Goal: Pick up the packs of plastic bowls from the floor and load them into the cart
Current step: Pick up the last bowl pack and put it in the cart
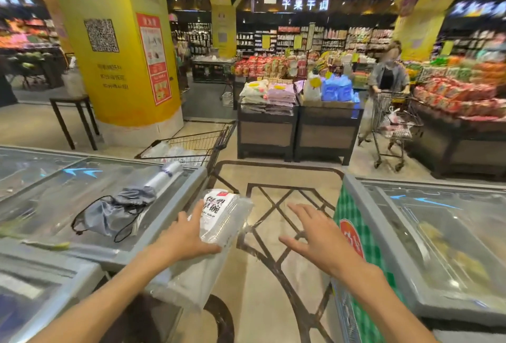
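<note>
My left hand grips a clear pack of plastic bowls with a white label and black lettering, held above the floor between two freezers. A second clear pack hangs below it, partly hidden by my arm. My right hand hovers to the right of the pack with fingers spread, holding nothing. A wire shopping cart stands ahead past the left freezer, with clear packs lying in it.
Glass-topped chest freezers flank me, the left freezer bearing a grey drawstring bag and a bag roll, the right freezer at my other side. A yellow pillar and display stands lie ahead. A person pushes another cart.
</note>
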A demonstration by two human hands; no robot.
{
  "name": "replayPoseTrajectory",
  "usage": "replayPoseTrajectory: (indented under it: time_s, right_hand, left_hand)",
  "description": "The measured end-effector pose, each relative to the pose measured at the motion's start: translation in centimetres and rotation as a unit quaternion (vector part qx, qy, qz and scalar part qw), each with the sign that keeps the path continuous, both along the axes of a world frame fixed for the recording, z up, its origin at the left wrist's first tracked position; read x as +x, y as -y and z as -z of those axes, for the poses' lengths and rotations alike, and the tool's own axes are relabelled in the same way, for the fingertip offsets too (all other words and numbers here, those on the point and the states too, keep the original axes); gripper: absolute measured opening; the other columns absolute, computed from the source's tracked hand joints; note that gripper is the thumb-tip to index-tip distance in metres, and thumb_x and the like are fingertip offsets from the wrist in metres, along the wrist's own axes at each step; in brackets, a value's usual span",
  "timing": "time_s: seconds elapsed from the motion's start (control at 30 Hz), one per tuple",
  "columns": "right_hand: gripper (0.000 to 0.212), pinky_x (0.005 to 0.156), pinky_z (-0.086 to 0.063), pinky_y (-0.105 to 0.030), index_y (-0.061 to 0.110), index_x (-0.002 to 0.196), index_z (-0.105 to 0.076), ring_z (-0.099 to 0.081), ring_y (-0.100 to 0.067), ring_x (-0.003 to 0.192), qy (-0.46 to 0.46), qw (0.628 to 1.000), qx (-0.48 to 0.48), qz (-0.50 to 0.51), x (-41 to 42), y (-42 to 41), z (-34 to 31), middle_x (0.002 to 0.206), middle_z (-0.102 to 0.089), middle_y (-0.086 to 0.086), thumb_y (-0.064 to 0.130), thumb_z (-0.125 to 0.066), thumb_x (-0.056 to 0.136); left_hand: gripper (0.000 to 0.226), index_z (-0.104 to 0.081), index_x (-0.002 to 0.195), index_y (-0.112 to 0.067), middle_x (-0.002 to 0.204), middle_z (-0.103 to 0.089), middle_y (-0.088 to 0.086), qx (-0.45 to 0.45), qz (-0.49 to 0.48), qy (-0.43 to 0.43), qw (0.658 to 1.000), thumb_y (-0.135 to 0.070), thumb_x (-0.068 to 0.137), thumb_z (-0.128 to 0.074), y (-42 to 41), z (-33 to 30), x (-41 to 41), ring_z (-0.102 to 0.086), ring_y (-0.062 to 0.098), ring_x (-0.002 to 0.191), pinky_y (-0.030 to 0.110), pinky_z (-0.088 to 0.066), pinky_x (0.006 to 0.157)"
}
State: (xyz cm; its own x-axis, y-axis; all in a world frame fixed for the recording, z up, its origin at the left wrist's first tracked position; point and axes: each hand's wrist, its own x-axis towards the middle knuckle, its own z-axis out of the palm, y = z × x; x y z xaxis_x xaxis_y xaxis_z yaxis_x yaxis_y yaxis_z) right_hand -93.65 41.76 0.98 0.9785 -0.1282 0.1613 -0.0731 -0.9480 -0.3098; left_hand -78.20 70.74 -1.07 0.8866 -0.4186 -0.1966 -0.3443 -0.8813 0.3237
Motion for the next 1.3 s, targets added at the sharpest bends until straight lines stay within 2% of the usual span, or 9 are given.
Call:
replayPoseTrajectory:
  time_s: [0.23,0.37,0.43,0.63,0.83,1.0,1.2,1.3]
  right_hand:
    - [0.082,0.114,-0.036,-0.038,0.032,0.157,-0.027,-0.039,-0.017,0.14,0.007,1.0,-0.02,0.022,17.1,10.3,-0.3,0.155,-0.039,0.005,0.073,-0.049,0.09]
    - [0.082,0.115,-0.037,-0.044,0.035,0.156,-0.024,-0.038,-0.018,0.141,-0.008,0.999,-0.009,0.034,26.9,16.4,-1.3,0.156,-0.038,0.006,0.076,-0.047,0.088]
    - [0.082,0.115,-0.037,-0.043,0.035,0.157,-0.023,-0.037,-0.018,0.142,-0.009,0.999,-0.007,0.036,31.7,19.2,-1.9,0.157,-0.037,0.006,0.075,-0.047,0.089]
    - [0.082,0.115,-0.038,-0.04,0.039,0.157,-0.021,-0.037,-0.014,0.143,-0.008,1.0,0.007,0.028,47.8,27.6,-1.8,0.16,-0.034,0.01,0.072,-0.053,0.089]
    - [0.083,0.116,-0.037,-0.042,0.04,0.156,-0.021,-0.035,-0.016,0.145,0.001,1.0,0.012,-0.005,65.3,37.5,-0.8,0.161,-0.031,0.01,0.069,-0.057,0.087]
    - [0.085,0.119,-0.034,-0.042,0.04,0.157,-0.019,-0.034,-0.014,0.145,-0.014,0.999,-0.003,-0.047,79.8,45.9,-1.6,0.161,-0.032,0.01,0.073,-0.053,0.087]
    - [0.082,0.116,-0.034,-0.041,0.036,0.159,-0.02,-0.036,-0.015,0.143,-0.003,0.994,-0.026,-0.108,96.6,52.7,-2.6,0.159,-0.034,0.008,0.073,-0.047,0.091]
    - [0.081,0.116,-0.036,-0.042,0.037,0.158,-0.019,-0.037,-0.016,0.142,0.004,0.99,-0.024,-0.139,105.0,55.2,-2.0,0.158,-0.036,0.007,0.073,-0.046,0.091]
  left_hand:
    - [0.147,0.02,0.156,-0.04,0.165,-0.017,0.018,-0.01,0.018,0.004,1.0,-0.082,0.05,-0.073,11.9,0.3,18.6,-0.043,0.04,0.139,0.058,-0.044,0.109]
    - [0.143,0.02,0.157,-0.039,0.164,-0.02,0.02,-0.022,0.023,0.012,0.999,-0.075,0.06,-0.079,18.5,-1.2,28.4,-0.04,0.042,0.141,0.058,-0.042,0.111]
    - [0.141,0.02,0.158,-0.036,0.163,-0.023,0.021,-0.01,0.026,0.015,1.0,-0.073,0.065,-0.079,21.6,-1.9,33.2,-0.041,0.043,0.14,0.057,-0.041,0.111]
    - [0.139,0.022,0.156,-0.041,0.161,-0.025,0.021,-0.026,0.014,0.001,1.0,-0.068,0.067,-0.081,30.4,-2.2,47.3,-0.046,0.042,0.136,0.057,-0.042,0.11]
    - [0.14,0.021,0.156,-0.041,0.162,-0.023,0.02,-0.017,-0.016,-0.001,1.0,-0.077,0.062,-0.076,39.9,-0.5,63.6,-0.047,0.041,0.135,0.054,-0.044,0.109]
    - [0.139,0.026,0.154,-0.041,0.158,-0.026,0.02,-0.026,-0.05,-0.008,0.998,-0.071,0.068,-0.079,47.8,-1.4,75.8,-0.05,0.04,0.131,0.051,-0.046,0.108]
    - [0.142,0.027,0.153,-0.044,0.163,-0.02,0.018,-0.054,-0.099,-0.012,0.994,-0.074,0.063,-0.078,53.0,-2.5,90.1,-0.042,0.041,0.138,0.051,-0.042,0.11]
    - [0.144,0.031,0.149,-0.049,0.162,-0.027,0.017,-0.051,-0.12,-0.001,0.991,-0.079,0.058,-0.076,54.8,-2.2,97.8,-0.042,0.041,0.137,0.056,-0.042,0.109]
